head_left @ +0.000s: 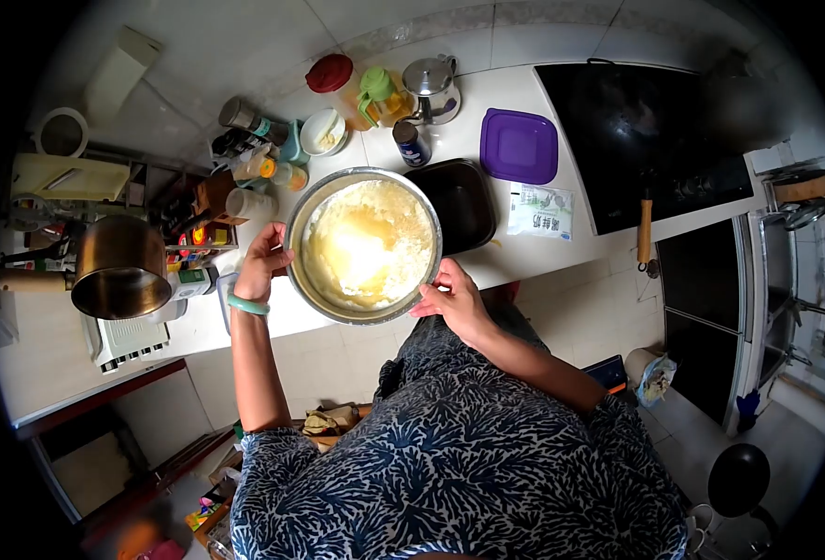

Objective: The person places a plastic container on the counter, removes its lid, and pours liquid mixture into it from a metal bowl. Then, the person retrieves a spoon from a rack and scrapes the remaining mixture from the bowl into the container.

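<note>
A round metal mixing bowl (293, 264) is held up in front of me at the counter's edge. Inside it lies a pale yellow, floury mixture (368, 245) with a wet, glossy middle. My left hand (264, 259), with a green bangle at the wrist, grips the bowl's left rim. The lower right rim is in the grip of my right hand (452, 301). Behind the bowl, to the right, sits a dark rectangular baking pan (462, 201). A small dark blue jar (411, 145) stands just beyond the bowl's far rim.
A purple lid (519, 146) and a printed white packet (540, 211) lie right of the pan. Pitchers, a metal kettle (431, 91) and a white bowl (323, 133) line the wall. A brass-coloured pot (121, 268) stands left; a wok (618, 107) sits on the black cooktop, right.
</note>
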{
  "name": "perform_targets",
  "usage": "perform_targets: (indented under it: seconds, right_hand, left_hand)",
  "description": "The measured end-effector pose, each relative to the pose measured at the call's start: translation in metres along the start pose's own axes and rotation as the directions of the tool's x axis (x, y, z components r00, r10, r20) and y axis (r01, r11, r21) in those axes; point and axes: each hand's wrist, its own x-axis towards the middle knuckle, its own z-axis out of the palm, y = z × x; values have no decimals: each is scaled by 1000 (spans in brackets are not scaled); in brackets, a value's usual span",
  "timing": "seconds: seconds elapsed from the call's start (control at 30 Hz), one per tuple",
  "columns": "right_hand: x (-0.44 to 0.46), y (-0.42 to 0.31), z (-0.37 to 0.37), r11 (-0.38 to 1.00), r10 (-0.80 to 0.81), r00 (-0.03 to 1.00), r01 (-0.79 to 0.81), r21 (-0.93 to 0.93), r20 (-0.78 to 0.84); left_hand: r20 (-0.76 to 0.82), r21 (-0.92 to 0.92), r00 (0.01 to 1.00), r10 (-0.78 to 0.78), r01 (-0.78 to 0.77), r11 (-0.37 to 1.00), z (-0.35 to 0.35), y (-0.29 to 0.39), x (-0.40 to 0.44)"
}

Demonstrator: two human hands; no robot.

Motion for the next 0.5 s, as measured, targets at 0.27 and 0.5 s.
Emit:
perform_targets:
  seconds: [0.27,0.5]
  right_hand:
    - [-16,6,3,999,41,998,-42,7,41]
    - [-22,11,1,998,46,998,-47,36,37]
  left_hand:
    - [-17,35,999,-41,41,999,2,4,-22]
    - [-12,42,999,-34,34,999,4,0,-27]
